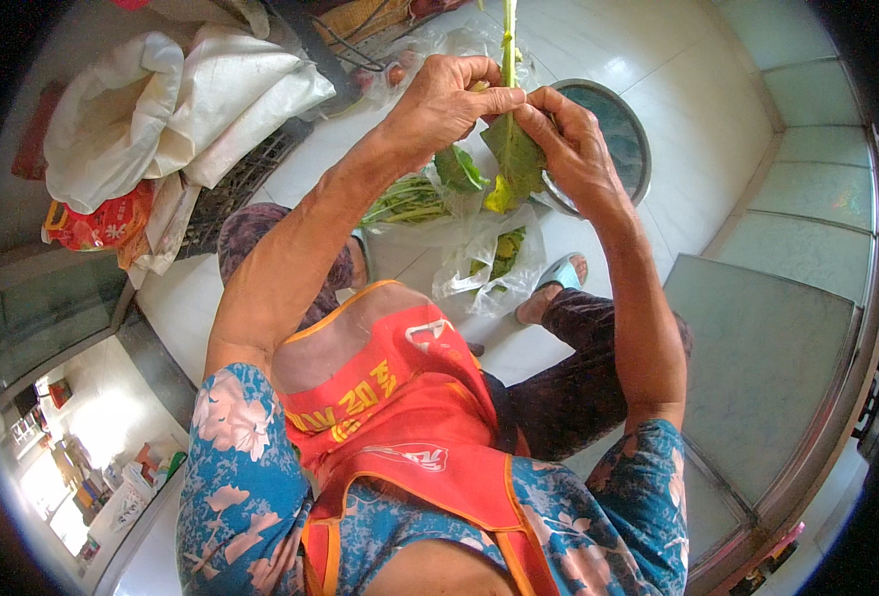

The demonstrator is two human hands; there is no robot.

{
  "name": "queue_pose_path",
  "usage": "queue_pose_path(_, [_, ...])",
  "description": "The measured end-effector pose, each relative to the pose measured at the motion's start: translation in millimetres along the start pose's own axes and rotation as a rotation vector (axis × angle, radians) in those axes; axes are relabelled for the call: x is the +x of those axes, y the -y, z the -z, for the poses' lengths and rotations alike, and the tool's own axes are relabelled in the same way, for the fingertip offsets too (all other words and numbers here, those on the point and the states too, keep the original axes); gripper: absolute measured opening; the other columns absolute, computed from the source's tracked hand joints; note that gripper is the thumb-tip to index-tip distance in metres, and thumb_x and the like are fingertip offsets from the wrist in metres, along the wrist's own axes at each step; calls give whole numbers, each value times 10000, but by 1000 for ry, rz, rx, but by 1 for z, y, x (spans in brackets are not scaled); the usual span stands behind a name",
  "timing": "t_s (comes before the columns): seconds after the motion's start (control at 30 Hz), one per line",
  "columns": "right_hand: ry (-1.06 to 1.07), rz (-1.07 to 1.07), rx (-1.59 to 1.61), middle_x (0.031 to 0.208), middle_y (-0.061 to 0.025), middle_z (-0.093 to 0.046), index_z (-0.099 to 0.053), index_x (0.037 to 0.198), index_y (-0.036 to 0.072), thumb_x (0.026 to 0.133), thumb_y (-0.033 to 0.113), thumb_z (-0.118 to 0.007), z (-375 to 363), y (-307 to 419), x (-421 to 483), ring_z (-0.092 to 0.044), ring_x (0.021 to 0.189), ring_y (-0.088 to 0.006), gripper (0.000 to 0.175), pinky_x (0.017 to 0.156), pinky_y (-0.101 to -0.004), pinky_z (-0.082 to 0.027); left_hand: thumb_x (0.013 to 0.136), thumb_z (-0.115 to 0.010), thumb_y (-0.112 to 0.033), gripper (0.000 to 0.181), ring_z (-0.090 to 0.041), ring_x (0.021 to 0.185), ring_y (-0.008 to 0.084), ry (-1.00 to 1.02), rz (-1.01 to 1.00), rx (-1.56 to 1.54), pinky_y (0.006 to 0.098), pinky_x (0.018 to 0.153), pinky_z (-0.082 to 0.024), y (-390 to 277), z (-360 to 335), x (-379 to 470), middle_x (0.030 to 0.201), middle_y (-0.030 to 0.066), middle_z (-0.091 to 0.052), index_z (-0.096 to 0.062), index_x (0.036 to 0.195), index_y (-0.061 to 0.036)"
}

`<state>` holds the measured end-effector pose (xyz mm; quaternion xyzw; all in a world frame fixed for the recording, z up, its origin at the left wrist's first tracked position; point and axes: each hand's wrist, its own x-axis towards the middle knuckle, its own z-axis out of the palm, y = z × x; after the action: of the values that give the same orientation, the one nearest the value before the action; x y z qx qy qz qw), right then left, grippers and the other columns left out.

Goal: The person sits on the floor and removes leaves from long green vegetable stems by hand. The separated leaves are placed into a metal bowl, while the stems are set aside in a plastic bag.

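Both hands meet at a leafy green vegetable stalk point(510, 45) held upright in the view, near the top centre. My left hand point(447, 100) grips the stalk between thumb and fingers. My right hand point(570, 141) pinches the base of a large green leaf point(514, 153) hanging from the stalk; the leaf has a yellowed tip. Another green leaf point(458, 170) shows just below my left hand. Beneath, a bunch of green stems point(409, 201) lies on clear plastic, and a clear plastic bag point(450, 279) holds yellowish-green leaves point(506, 257).
A round basin point(637, 141) stands on the tiled floor behind my right hand. White woven sacks point(208, 97) and a red printed bag point(107, 220) are at the upper left, beside a dark openwork crate point(260, 160). Cabinet panels point(760, 357) run along the right.
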<state>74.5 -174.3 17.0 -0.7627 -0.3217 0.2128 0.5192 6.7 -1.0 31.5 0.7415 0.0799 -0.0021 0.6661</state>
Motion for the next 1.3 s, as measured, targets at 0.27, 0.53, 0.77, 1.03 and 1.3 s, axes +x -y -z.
queue_pose_path(0.27, [-335,-171,-45,761,-117,-634,-619,948,-46,932,209,-536,5,-20,6,-585,720,-185,268,646,-345,-475,867,-681,-226,211,-453,548,24,-66,-3,-79,190,452,-308,-7,-1,-5,681,7,-594,-669,882,-16])
queue_pose_path(0.53, [-67,-255,386,787,12,-545,-644,1041,46,973,340,-508,23,-10,0,-483,628,-97,331,609,-262,-467,897,-657,-230,203,-422,514,-2,-17,37,-315,149,413,-268,-9,19,-2,705,0,-584,-619,916,-31])
queue_pose_path(0.77, [73,-92,136,694,46,-511,-622,900,48,967,361,-523,2,10,-4,-431,639,-44,335,543,-235,-348,894,-661,-252,217,-427,526,16,-70,38,-172,171,424,-296,-8,12,-1,673,-6,-576,-639,928,-39])
queue_pose_path(1.03, [-56,84,4,676,-47,-556,-595,891,-9,951,259,-549,-4,2,-4,-501,651,-111,278,590,-296,-425,861,-696,-259,253,-394,526,10,14,28,-37,189,454,-302,-12,7,-7,654,-44,-563,-676,960,-27])
queue_pose_path(1.3, [-425,-261,107,716,-19,-573,-635,905,1,941,223,-556,21,-5,5,-505,620,-116,238,565,-281,-444,849,-706,-228,191,-381,507,4,-55,-64,53,188,444,-274,-10,4,-9,680,-45,-595,-700,932,-56])
